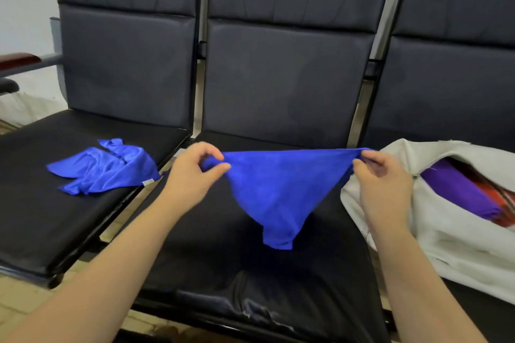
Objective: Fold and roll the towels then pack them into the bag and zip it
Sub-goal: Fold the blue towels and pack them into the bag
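Note:
A blue towel (278, 189) hangs stretched in the air above the middle seat, sagging to a point below. My left hand (192, 175) pinches its left corner and my right hand (381, 178) pinches its right corner. A second blue towel (106, 167) lies crumpled on the left seat. On the right seat lies a white bag (446, 231), its opening unzipped, with a purple rolled towel (457, 189) and something red and striped inside.
Three black padded seats (250, 259) stand in a row with tall backrests (278, 78). A dark red armrest (16, 60) shows at the far left. Tiled floor shows below the seats' front edges.

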Demonstrator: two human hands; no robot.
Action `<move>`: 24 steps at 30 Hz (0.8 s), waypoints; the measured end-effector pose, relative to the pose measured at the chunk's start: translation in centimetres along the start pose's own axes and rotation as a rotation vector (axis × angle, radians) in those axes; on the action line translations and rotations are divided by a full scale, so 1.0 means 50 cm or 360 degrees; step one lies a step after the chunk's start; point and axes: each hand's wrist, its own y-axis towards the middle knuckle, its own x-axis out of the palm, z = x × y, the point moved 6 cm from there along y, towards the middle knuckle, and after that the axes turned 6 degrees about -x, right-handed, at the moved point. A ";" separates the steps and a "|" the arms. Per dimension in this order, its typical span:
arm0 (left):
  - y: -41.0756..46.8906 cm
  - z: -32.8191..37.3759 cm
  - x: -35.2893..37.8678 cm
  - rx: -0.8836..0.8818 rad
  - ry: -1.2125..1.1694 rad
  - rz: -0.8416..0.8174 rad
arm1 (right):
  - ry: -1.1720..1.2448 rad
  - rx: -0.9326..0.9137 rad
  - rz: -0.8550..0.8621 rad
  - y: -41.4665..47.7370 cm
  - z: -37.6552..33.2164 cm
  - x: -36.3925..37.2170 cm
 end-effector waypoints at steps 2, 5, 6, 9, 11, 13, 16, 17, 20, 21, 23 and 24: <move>0.003 0.005 -0.027 -0.0003 -0.0040 0.0217 | -0.0240 -0.0164 -0.0036 0.004 0.005 0.001; 0.012 -0.017 -0.063 -0.0144 -0.0022 0.0442 | -0.0848 -0.0398 -0.0292 0.015 0.016 0.023; 0.016 -0.029 -0.072 -0.0222 -0.0071 0.0468 | -0.0929 -0.0400 -0.0371 0.018 0.023 0.028; 0.020 -0.045 -0.087 -0.0430 -0.0543 0.0401 | -0.0466 -0.0096 -0.0426 0.023 0.028 0.022; 0.018 -0.032 -0.091 -0.0458 -0.0878 0.0269 | 0.0439 0.0302 -0.0512 0.011 0.015 0.027; 0.019 -0.009 -0.093 -0.0454 -0.1088 0.0123 | 0.1034 0.0552 -0.0478 0.013 0.004 0.024; 0.020 0.005 -0.084 -0.0582 -0.0996 0.0035 | 0.1044 0.0854 -0.0200 0.027 0.043 0.015; 0.021 0.000 -0.079 -0.0667 -0.0922 0.0083 | 0.0920 0.0940 -0.0110 0.028 0.059 0.013; 0.015 -0.008 -0.041 -0.0907 -0.0885 0.0203 | 0.0487 0.0876 -0.0073 0.024 0.070 0.017; 0.008 -0.003 -0.017 -0.0971 -0.0931 0.0166 | 0.0376 0.0759 -0.0121 0.019 0.059 0.026; -0.011 0.022 0.042 -0.1011 -0.0993 -0.0016 | 0.0110 0.0445 -0.0222 -0.004 0.012 0.055; -0.025 0.039 0.071 -0.0984 -0.0975 -0.0119 | -0.0038 0.0257 -0.0289 -0.025 -0.020 0.075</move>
